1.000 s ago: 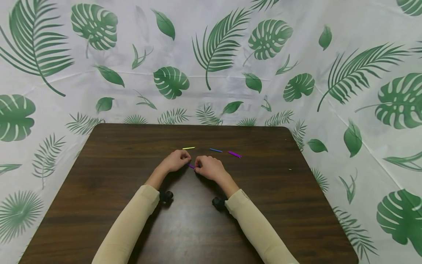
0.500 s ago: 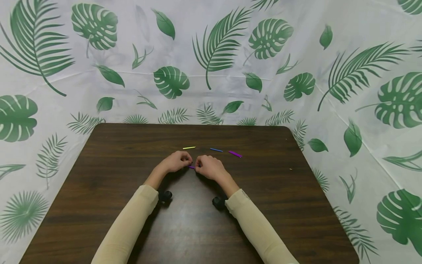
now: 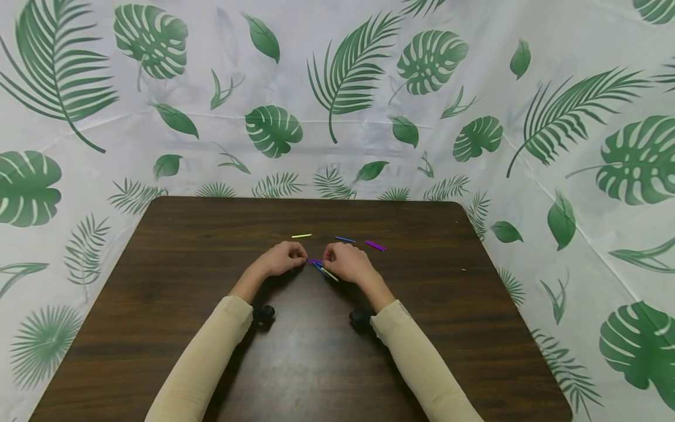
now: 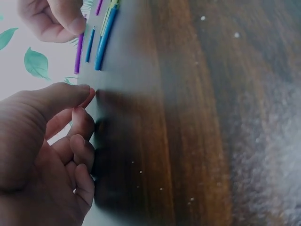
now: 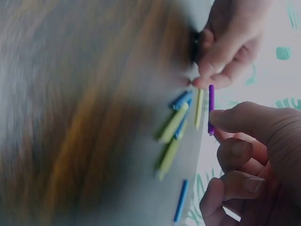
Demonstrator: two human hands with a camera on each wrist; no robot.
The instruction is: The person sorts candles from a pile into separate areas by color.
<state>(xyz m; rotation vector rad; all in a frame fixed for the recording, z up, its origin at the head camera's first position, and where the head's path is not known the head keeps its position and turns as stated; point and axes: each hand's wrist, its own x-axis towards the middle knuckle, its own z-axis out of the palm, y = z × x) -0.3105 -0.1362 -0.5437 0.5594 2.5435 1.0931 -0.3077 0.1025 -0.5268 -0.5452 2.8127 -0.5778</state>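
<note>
Right hand (image 5: 249, 160): thumb and fingers pinch one slim purple stick (image 5: 211, 96), raised beside a loose pile. Left hand (image 4: 51, 146): thumb and forefinger together, near that stick; whether anything sits between them cannot be told. Pile: blue sticks (image 5: 181, 101) and yellow sticks (image 5: 174, 123), overlapping, separable only in the right wrist view. Behind, per the head view: one yellow stick (image 3: 302, 236), one blue stick (image 3: 345, 239), purple sticks (image 3: 375, 246) side by side. Dark wood-grain table (image 3: 158, 293); cream sleeves (image 3: 422, 363), shown by the head view alone.
</note>
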